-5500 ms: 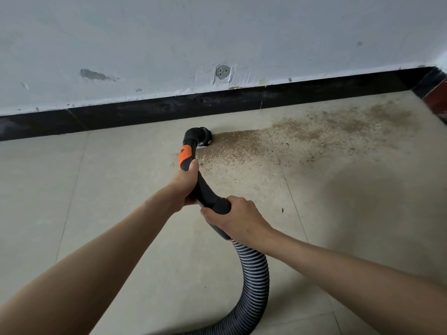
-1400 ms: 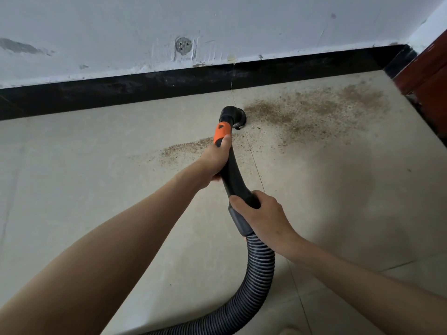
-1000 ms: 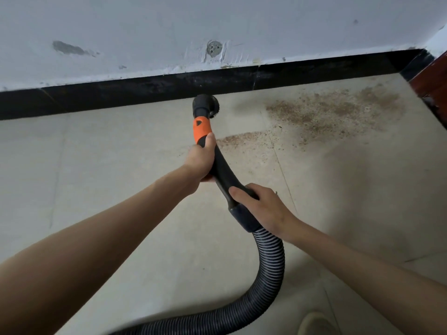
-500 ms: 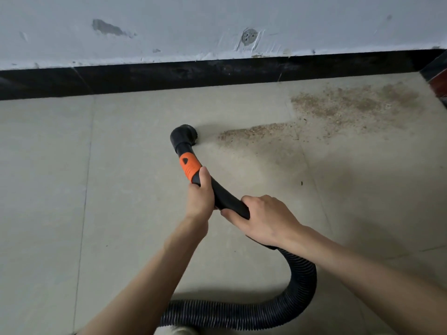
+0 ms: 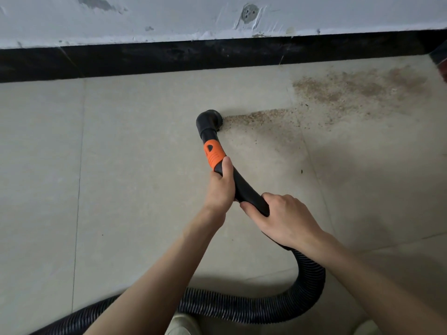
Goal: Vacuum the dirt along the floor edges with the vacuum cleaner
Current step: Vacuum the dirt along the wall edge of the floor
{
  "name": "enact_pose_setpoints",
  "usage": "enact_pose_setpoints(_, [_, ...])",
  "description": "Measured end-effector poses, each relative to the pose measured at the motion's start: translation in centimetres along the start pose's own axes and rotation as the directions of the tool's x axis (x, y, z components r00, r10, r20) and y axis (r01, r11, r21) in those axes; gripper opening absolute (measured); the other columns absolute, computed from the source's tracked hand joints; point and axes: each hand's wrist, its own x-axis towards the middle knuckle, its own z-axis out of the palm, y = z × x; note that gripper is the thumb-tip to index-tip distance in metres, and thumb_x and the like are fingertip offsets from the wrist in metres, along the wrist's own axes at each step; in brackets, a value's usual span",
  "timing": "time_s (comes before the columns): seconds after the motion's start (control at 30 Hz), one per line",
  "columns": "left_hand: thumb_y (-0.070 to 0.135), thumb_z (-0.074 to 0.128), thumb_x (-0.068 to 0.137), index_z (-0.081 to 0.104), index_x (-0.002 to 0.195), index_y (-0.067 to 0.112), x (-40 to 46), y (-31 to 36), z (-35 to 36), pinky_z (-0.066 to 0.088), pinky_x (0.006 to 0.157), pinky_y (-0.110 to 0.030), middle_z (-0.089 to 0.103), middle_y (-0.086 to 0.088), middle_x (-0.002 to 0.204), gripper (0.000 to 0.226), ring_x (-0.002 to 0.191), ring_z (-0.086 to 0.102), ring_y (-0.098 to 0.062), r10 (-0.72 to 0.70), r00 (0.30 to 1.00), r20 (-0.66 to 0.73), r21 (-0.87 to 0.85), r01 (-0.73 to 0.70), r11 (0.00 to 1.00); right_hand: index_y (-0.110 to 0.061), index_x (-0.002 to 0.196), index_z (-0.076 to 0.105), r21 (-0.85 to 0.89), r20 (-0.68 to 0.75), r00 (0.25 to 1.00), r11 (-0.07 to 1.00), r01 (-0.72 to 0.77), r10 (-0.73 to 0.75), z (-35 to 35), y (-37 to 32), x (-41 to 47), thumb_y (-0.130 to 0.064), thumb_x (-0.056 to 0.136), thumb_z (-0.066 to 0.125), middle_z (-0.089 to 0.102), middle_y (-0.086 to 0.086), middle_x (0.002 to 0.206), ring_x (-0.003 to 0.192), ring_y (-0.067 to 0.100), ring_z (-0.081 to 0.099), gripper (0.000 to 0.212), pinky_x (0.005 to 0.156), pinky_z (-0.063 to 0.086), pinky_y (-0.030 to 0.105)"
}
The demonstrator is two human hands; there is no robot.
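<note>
The vacuum's black nozzle (image 5: 208, 119) rests on the beige tiled floor, at the left end of a narrow strip of brown dirt (image 5: 260, 115). A wider dirt patch (image 5: 358, 87) lies further right, near the wall. My left hand (image 5: 221, 186) grips the black handle just below its orange band (image 5: 213, 154). My right hand (image 5: 284, 220) grips the handle's lower end, where the ribbed black hose (image 5: 242, 307) begins. The hose loops right, then runs left along the bottom of the view.
A black skirting board (image 5: 217, 55) runs along the foot of the white wall (image 5: 169, 18), which has chipped spots. A dark red edge (image 5: 443, 68) shows at the far right. A light shoe tip (image 5: 180, 325) peeks in at the bottom.
The nozzle has shifted right to touch the end of the dirt strip. Earlier it was up by the skirting board, then swept back. The hose now loops wider behind my arms.
</note>
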Motion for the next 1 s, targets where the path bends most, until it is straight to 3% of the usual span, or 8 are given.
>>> enact_pose_setpoints(0.1, [0.046,0.036,0.098,0.044,0.077,0.016,0.3,-0.2,1.1,0.045,0.069,-0.032,0.044,-0.003,0.075,0.037,0.069,0.048,-0.015,-0.001,1.000,0.020,0.044,0.000,0.999,-0.019,0.062,0.036,0.044,-0.020,1.000,0.999,-0.017,0.018,0.1,0.9,-0.3,-0.068,0.085,0.040,0.047,-0.004,0.053,0.049,0.016,0.047,0.054,0.047,0.032,0.028])
enact_pose_setpoints(0.33, [0.045,0.037,0.099,0.045,0.079,0.014,1.2,0.0,3.9,0.040,0.053,-0.020,0.045,0.002,0.069,0.038,0.059,0.047,-0.009,0.048,0.997,0.062,0.157,-0.058,0.986,-0.019,0.064,0.044,0.154,-0.049,0.993,0.984,-0.095,0.104,0.0,3.3,-0.5,-0.070,0.083,0.038,0.055,-0.002,0.057,0.053,0.016,0.055,0.054,0.050,0.037,0.027])
enact_pose_setpoints(0.5, [0.046,0.037,0.099,0.047,0.091,0.008,2.0,0.2,6.0,0.038,0.053,-0.021,0.046,0.002,0.071,0.040,0.060,0.048,-0.009,0.044,0.992,0.116,0.199,-0.066,0.978,-0.020,0.062,0.044,0.226,-0.079,0.983,0.964,-0.142,0.163,-0.2,4.9,-0.3,-0.069,0.081,0.040,0.056,-0.003,0.056,0.055,0.016,0.055,0.053,0.051,0.037,0.029])
enact_pose_setpoints(0.7, [0.045,0.035,0.099,0.047,0.084,0.010,2.7,0.3,9.4,0.040,0.055,-0.023,0.047,0.000,0.071,0.041,0.062,0.048,-0.011,0.050,0.979,0.199,0.279,-0.106,0.955,-0.021,0.062,0.046,0.308,-0.139,0.961,0.932,-0.189,0.241,-0.2,7.3,-0.2,-0.070,0.079,0.040,0.056,-0.003,0.055,0.056,0.018,0.056,0.052,0.053,0.042,0.031])
enact_pose_setpoints(0.87, [0.048,0.032,0.099,0.051,0.102,0.004,4.0,0.3,11.0,0.041,0.058,-0.024,0.050,-0.001,0.076,0.047,0.066,0.051,-0.012,0.040,0.970,0.240,0.329,-0.120,0.937,-0.020,0.067,0.050,0.316,-0.183,0.946,0.927,-0.200,0.266,0.1,8.4,0.5,-0.072,0.078,0.035,0.057,-0.002,0.056,0.054,0.016,0.056,0.056,0.050,0.039,0.029])
enact_pose_setpoints(1.0, [0.047,0.034,0.099,0.048,0.080,0.014,4.9,0.7,12.1,0.039,0.052,-0.021,0.049,0.000,0.072,0.041,0.061,0.050,-0.011,0.056,0.963,0.265,0.345,-0.149,0.927,-0.023,0.066,0.049,0.334,-0.203,0.934,0.917,-0.217,0.295,-0.1,9.0,1.3,-0.073,0.078,0.035,0.056,-0.003,0.056,0.054,0.014,0.055,0.054,0.050,0.038,0.027])
